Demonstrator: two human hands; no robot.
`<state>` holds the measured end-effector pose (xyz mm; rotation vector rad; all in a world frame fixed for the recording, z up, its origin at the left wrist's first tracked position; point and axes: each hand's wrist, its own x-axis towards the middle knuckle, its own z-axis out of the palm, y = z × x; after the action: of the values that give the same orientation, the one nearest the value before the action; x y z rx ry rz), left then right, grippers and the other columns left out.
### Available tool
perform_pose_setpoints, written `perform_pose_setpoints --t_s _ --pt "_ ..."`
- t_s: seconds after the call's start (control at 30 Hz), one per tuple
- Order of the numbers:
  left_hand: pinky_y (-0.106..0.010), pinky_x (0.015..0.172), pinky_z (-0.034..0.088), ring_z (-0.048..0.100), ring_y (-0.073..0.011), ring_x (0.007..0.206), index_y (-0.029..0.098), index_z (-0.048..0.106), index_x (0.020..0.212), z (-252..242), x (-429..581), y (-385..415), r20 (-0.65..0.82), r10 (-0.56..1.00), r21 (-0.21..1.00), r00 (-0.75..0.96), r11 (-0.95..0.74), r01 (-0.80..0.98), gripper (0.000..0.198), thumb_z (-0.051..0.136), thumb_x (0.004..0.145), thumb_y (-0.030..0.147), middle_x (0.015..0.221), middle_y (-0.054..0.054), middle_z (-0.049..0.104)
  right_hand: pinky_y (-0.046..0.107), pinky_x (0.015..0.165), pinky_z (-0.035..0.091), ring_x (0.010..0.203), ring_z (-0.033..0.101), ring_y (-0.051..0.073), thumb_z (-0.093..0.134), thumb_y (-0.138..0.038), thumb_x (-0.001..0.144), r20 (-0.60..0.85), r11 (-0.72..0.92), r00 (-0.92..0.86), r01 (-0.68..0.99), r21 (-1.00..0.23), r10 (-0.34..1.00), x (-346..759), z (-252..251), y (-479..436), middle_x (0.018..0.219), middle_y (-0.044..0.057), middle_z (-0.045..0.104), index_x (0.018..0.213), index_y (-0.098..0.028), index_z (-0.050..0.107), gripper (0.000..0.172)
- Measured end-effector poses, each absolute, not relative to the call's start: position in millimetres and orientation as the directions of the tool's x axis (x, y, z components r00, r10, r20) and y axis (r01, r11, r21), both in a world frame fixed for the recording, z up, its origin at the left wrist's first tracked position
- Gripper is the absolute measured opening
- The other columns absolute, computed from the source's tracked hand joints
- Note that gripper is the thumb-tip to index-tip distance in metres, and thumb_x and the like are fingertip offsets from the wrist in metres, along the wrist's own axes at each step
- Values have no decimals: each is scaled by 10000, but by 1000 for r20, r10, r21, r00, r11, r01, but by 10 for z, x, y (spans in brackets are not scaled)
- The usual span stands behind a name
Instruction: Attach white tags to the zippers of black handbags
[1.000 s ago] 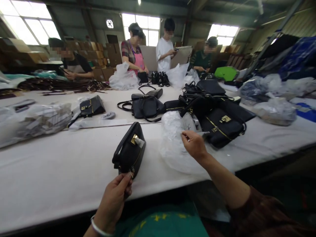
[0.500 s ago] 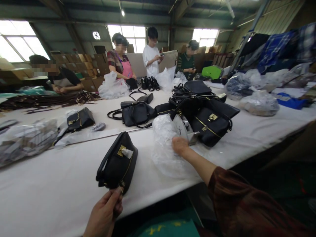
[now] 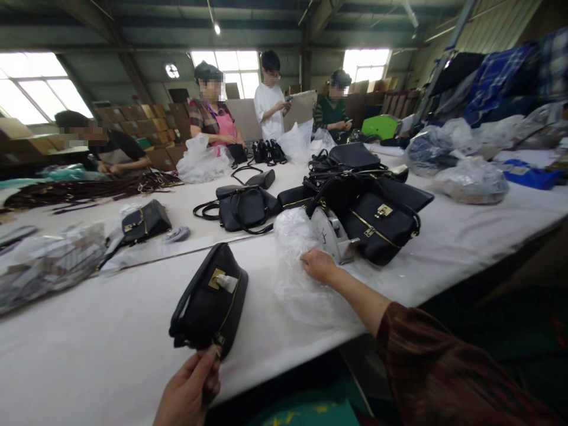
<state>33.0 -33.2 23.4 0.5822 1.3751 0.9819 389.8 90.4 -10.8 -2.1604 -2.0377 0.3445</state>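
Observation:
In front of me on the white table (image 3: pixel 110 331) stands a small black handbag (image 3: pixel 208 313) with a gold lock plate and a scrap of pale wrapping on it. My left hand (image 3: pixel 193 376) pinches its near lower corner, at the end of the gold zip. My right hand (image 3: pixel 317 264) reaches across to a heap of clear plastic bags (image 3: pixel 295 242), its fingers closed on the film; the fingertips are partly hidden. Right beside that hand is a grey-white tape dispenser (image 3: pixel 331 234). Another black handbag (image 3: pixel 377 225) with a gold lock leans behind the dispenser.
More black bags (image 3: pixel 246 207) lie mid-table. At the left are a plastic-wrapped bundle (image 3: pixel 48 260), another handbag (image 3: pixel 146 220) and dark straps (image 3: pixel 89 186). Filled plastic bags (image 3: pixel 470 180) sit at the right. Several people stand or sit across the table, one person (image 3: pixel 270 103) holding a phone.
My right hand has shifted slightly left over the plastic, uncovering more of the tape dispenser. The handbag at my left hand has moved slightly lower in view, with the hand still pinching its corner.

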Motion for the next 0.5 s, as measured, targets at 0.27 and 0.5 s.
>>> perform_pose_setpoints --t_s 0.27,0.5 --pt "-209 455 355 394 -64 535 115 696 764 277 360 -334 -525 846 836 -93 491 -247 429 882 549 436 666 14 515 245 894 447 1003 645 187 598 -205 835 -12 -61 62 884 -464 998 4041 -162 932 1055 68 744 967 -189 777 224" --pt "-193 452 349 385 -54 521 108 704 779 240 346 -335 -528 844 828 -92 487 -278 450 892 532 433 625 26 492 251 680 446 737 637 168 700 -274 735 10 -134 177 775 -617 984 4111 -197 903 766 32 728 772 -160 753 131"
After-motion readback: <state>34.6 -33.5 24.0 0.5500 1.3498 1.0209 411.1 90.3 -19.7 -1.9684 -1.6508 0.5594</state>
